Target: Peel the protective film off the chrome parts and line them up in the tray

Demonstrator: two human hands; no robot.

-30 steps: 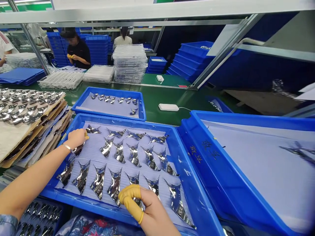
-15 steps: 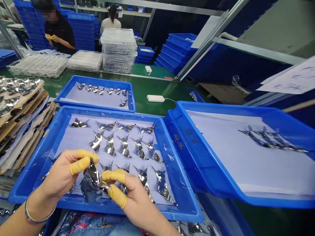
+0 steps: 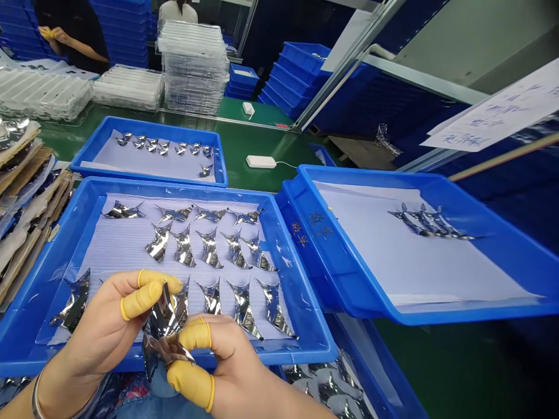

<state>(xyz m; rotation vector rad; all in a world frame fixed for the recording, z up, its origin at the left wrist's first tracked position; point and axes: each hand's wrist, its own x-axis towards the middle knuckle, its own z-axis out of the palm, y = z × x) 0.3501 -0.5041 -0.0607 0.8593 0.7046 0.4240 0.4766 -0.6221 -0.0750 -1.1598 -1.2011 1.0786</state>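
Observation:
Between my two hands is a shiny, mirror-finished curved metal part (image 3: pixel 162 336), held over the near edge of a blue tray (image 3: pixel 301 344). My left hand (image 3: pixel 111 323) pinches its upper end with thumb and forefinger. The lower right end is gripped by my right hand (image 3: pixel 222 355). Yellow finger cots cover the gripping fingers of both hands. Beneath and beyond them, several similar chrome parts (image 3: pixel 209 247) lie in rows on the tray's white paper liner (image 3: pixel 131 244). My hands hide some of the front row.
A second blue tray (image 3: pixel 87 160) with small shiny pieces lies behind. Stacked blue trays (image 3: pixel 362 279) stand at right, a few parts in the top one. Cardboard layers (image 3: pixel 26 233) rise at left. Clear plastic trays (image 3: pixel 192 70) are piled behind; a co-worker (image 3: pixel 78 35) sits beyond.
The camera view has shifted down and to the right. The part in my hands has turned, showing a broader curved face; both hands still hold it.

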